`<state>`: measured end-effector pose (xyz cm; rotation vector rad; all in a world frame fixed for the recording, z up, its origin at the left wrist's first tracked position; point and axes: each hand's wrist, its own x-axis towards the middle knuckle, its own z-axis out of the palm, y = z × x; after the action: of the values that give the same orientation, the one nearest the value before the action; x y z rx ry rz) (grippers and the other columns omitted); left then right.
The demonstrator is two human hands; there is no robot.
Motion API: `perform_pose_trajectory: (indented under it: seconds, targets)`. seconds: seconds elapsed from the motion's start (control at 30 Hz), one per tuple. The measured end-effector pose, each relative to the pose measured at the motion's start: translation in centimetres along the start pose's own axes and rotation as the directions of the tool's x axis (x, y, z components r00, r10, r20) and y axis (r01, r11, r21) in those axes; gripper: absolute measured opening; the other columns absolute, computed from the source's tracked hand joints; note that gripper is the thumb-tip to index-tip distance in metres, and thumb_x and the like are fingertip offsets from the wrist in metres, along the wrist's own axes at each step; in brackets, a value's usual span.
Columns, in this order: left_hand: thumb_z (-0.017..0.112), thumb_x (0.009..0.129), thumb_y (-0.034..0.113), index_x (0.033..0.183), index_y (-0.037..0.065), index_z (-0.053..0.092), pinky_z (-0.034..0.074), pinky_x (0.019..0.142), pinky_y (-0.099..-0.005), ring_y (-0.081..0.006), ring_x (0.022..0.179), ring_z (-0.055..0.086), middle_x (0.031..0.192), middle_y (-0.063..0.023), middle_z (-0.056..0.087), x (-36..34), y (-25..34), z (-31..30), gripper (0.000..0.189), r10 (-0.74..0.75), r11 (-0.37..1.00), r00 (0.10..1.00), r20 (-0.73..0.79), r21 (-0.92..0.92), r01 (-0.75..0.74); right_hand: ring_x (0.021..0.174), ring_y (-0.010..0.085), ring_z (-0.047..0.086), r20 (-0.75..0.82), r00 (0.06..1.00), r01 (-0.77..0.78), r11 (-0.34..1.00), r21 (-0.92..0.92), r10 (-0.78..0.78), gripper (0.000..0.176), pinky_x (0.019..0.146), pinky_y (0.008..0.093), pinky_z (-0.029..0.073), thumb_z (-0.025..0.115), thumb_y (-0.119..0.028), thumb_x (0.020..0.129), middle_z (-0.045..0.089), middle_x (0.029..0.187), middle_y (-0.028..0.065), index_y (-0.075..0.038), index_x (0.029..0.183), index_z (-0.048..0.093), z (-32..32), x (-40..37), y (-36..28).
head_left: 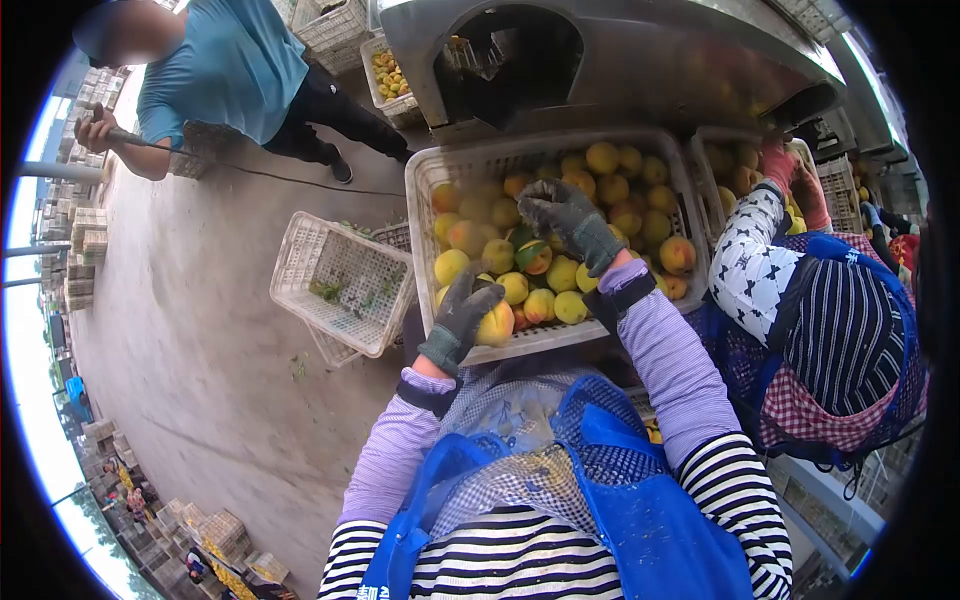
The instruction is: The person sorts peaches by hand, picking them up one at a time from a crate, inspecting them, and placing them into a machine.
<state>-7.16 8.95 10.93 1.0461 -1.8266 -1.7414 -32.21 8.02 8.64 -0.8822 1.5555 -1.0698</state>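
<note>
A large white plastic crate (420, 200) full of yellow and reddish peaches (570, 307) is in front of me. At its near left corner my left hand (463, 318), in a dark grey glove, has its fingers closed around a yellow-red peach (495, 325). Above the middle of the crate hovers my right hand (572, 222), gloved the same way, with fingers curled and tips drawn together. Whatever is between those fingertips, if anything, is too small to make out. A green leaf (530, 253) lies among the fruit just below it.
A metal machine (640, 60) with a round opening stands behind the crate. On the left, a crate holding leaves (345, 285) rests on another. At right a co-worker in a striped hat (850, 320) reaches into a second peach crate (715, 170). Another person (230, 70) stands upper left, holding a rod.
</note>
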Motion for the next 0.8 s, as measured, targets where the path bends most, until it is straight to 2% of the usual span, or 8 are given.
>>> perform_pose_trajectory:
  seconds: [0.13,0.2,0.27,0.3,0.37,0.6,0.7,0.8]
  targets:
    - [0.062,0.087,0.002,0.114,0.0,0.065,0.047,0.101,-0.0384,-0.0325,0.121,0.055,0.134,-0.0192,0.055,0.7,0.2,0.1,0.027,-0.002,0.999,0.997,-0.073,-0.034,-0.001,0.105,0.0282,0.065,0.155,0.92,0.271,0.296,-0.916,-0.361,0.053,0.088,0.0432,0.051,0.081,-0.031,0.076,0.069,0.114,0.0111,-0.009,0.121,0.063,2.8,1.3,3.9]
    - [0.061,0.091,0.008,0.118,-0.001,0.063,0.047,0.099,-0.0346,-0.0268,0.116,0.057,0.129,-0.0161,0.058,0.0,-1.4,-0.9,0.029,0.136,0.991,0.985,-0.101,0.018,-0.135,0.116,0.0349,0.062,0.137,0.971,0.116,0.118,-0.986,0.196,0.053,0.097,0.0477,0.047,0.075,-0.031,0.08,0.068,0.122,0.0111,-0.013,0.127,0.062,4.9,1.7,3.6]
    - [0.056,0.096,0.01,0.116,-0.004,0.064,0.048,0.099,-0.0315,-0.0219,0.115,0.059,0.127,-0.0131,0.06,-1.4,-4.7,-2.8,0.026,0.3,0.921,0.951,-0.08,0.284,-0.267,0.114,0.0335,0.063,0.134,0.991,0.133,0.017,-0.991,0.023,0.043,0.095,0.048,0.048,0.071,-0.031,0.082,0.069,0.12,0.0115,-0.014,0.122,0.066,5.9,2.5,7.2]
    - [0.056,0.096,0.011,0.117,-0.004,0.064,0.048,0.098,-0.0313,-0.0214,0.115,0.058,0.127,-0.013,0.06,-2.0,-4.7,-3.3,0.027,0.118,0.993,0.981,-0.156,0.049,-0.112,0.113,0.0328,0.064,0.136,0.989,0.134,-0.034,-0.99,-0.06,0.039,0.093,0.0482,0.049,0.068,-0.03,0.084,0.069,0.119,0.0117,-0.015,0.119,0.068,6.2,2.5,8.7]
    - [0.056,0.096,0.011,0.119,-0.004,0.063,0.049,0.098,-0.0311,-0.0204,0.115,0.058,0.128,-0.0127,0.06,-2.9,-4.1,-3.6,0.028,-0.267,0.882,0.95,-0.162,-0.438,0.173,0.109,0.0319,0.066,0.155,0.975,0.135,0.132,-0.982,0.157,0.031,0.09,0.0477,0.051,0.064,-0.03,0.087,0.071,0.112,0.0117,-0.014,0.112,0.072,5.1,2.5,5.8]
    - [0.063,0.092,0.005,0.132,0.001,0.057,0.051,0.094,-0.0317,-0.0191,0.108,0.061,0.125,-0.0117,0.059,-1.7,-1.6,-2.4,0.041,-0.126,0.96,0.986,-0.105,-0.263,0.095,0.093,0.0339,0.067,0.195,0.955,-0.096,0.854,-0.511,0.224,0.031,0.083,0.0445,0.052,0.064,-0.033,0.09,0.071,0.097,0.0142,-0.006,0.103,0.073,-3.9,-0.5,-1.4]
    - [0.066,0.091,0.006,0.135,0.001,0.055,0.05,0.094,-0.0307,-0.0176,0.106,0.061,0.126,-0.011,0.059,0.3,1.6,-0.7,0.045,-0.062,0.969,0.998,-0.03,-0.243,0.053,0.093,0.0324,0.065,0.369,0.901,0.395,0.787,-0.474,-0.229,0.035,0.086,0.0443,0.05,0.064,-0.036,0.092,0.07,0.1,0.0161,-0.003,0.104,0.072,-2.4,-2.8,-5.2]
    - [0.068,0.091,0.008,0.135,0.001,0.056,0.05,0.091,-0.0293,-0.0152,0.102,0.061,0.117,-0.0097,0.064,1.7,3.3,0.1,0.047,0.0,0.957,0.999,-0.037,-0.288,-0.011,0.1,0.0328,0.064,0.52,0.838,0.419,0.807,-0.417,-0.167,0.036,0.089,0.0445,0.05,0.063,-0.034,0.094,0.069,0.106,0.0166,-0.003,0.11,0.07,0.1,-4.1,-9.0]
